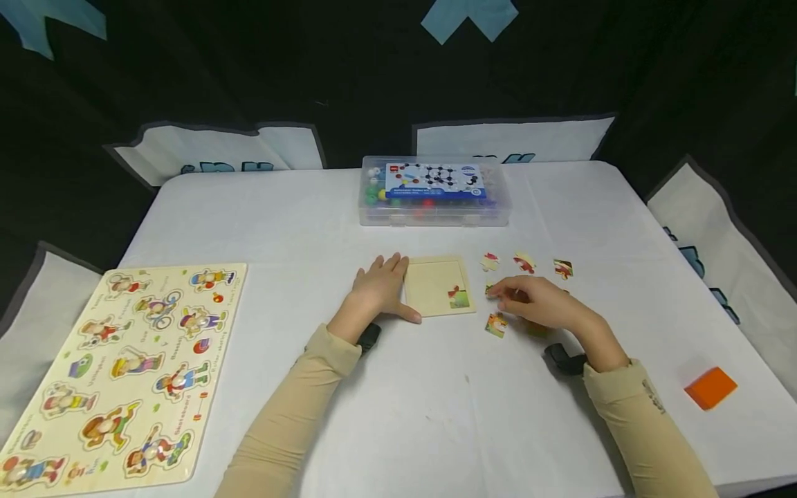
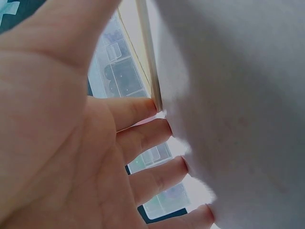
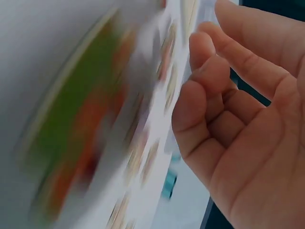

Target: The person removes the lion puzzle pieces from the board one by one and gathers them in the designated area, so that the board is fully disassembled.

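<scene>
My left hand (image 1: 378,287) rests on the table with its fingers spread. Its thumb lies at the lower left corner of a square wooden puzzle tray (image 1: 426,289), and its index finger is along the left edge. In the left wrist view a fingertip (image 2: 151,104) meets the tray's edge. One picture piece (image 1: 459,297) sits in the tray's lower right corner. My right hand (image 1: 538,301) is over loose puzzle pieces right of the tray, fingers bent, fingertips beside a partly covered piece (image 1: 488,288). Nothing shows between its fingers in the right wrist view. Another piece (image 1: 496,325) lies just below.
Loose pieces (image 1: 524,263) lie behind the right hand. A clear plastic box (image 1: 434,214) of coloured parts stands at the back. A large pegboard puzzle (image 1: 143,366) with sports figures covers the left side. An orange square (image 1: 711,388) lies near the right edge.
</scene>
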A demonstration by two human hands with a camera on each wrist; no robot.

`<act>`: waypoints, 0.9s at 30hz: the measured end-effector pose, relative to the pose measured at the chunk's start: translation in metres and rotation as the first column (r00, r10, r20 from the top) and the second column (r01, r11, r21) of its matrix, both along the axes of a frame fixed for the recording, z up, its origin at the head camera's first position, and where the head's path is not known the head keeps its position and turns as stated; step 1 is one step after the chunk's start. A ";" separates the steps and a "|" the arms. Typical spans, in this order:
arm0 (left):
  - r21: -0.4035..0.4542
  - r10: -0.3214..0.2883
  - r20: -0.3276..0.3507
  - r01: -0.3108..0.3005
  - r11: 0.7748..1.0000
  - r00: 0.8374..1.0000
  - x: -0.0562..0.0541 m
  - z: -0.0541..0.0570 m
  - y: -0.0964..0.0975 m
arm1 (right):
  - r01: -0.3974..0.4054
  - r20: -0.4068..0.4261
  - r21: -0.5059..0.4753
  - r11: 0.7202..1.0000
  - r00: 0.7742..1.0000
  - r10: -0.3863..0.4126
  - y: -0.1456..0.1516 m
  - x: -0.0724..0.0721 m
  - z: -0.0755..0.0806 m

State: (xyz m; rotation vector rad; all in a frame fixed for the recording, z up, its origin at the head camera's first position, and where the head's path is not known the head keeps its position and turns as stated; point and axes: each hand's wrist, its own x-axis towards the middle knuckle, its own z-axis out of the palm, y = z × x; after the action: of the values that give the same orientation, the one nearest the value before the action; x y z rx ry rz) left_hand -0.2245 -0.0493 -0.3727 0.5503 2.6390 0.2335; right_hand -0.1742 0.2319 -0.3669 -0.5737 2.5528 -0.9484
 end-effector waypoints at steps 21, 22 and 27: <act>-0.014 -0.007 -0.008 0.006 1.000 1.000 0.000 0.000 0.001 | -0.114 -0.056 0.077 0.991 0.991 0.118 -0.049 -0.027 -0.007; -0.013 -0.006 -0.007 0.006 1.000 1.000 0.000 0.000 0.001 | -0.112 -0.059 0.075 0.991 0.991 0.116 -0.050 -0.027 -0.007; -0.007 -0.007 -0.007 0.007 1.000 1.000 -0.001 -0.002 0.001 | -0.084 -0.036 0.032 0.996 0.996 0.085 -0.050 -0.025 -0.007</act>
State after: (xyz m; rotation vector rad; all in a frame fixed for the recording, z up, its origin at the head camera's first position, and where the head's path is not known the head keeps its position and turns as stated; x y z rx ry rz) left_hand -0.2250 -0.0484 -0.3745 0.5584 2.6431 0.2203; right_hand -0.1989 0.1819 -0.3743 -0.6915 2.5489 -0.8764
